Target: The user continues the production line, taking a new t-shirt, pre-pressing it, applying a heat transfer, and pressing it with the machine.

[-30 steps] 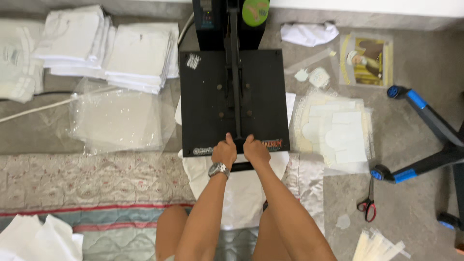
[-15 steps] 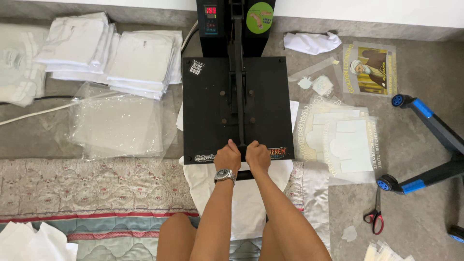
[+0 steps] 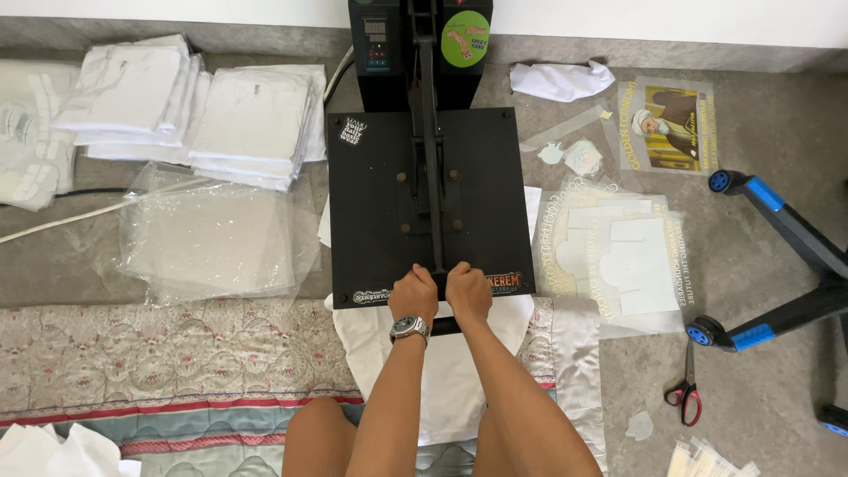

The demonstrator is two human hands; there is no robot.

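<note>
Hardly anything has moved: left hand [image 3: 413, 294] and right hand [image 3: 468, 291] remain clenched on the heat-press handle [image 3: 435, 265]; even, steady pressure is best applied.

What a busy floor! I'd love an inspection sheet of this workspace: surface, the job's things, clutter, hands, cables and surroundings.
Surface: grey floor; patterned quilt at the near side.
Job's things: black heat press, plate down on a white garment.
Clutter: folded white garments, clear plastic bags, transfer sheets, red-handled scissors.
Hands: left hand and right hand both grip the press handle.
Cables: white cord along the floor at left.
Surroundings: blue-and-black stand legs; white wall.
</note>
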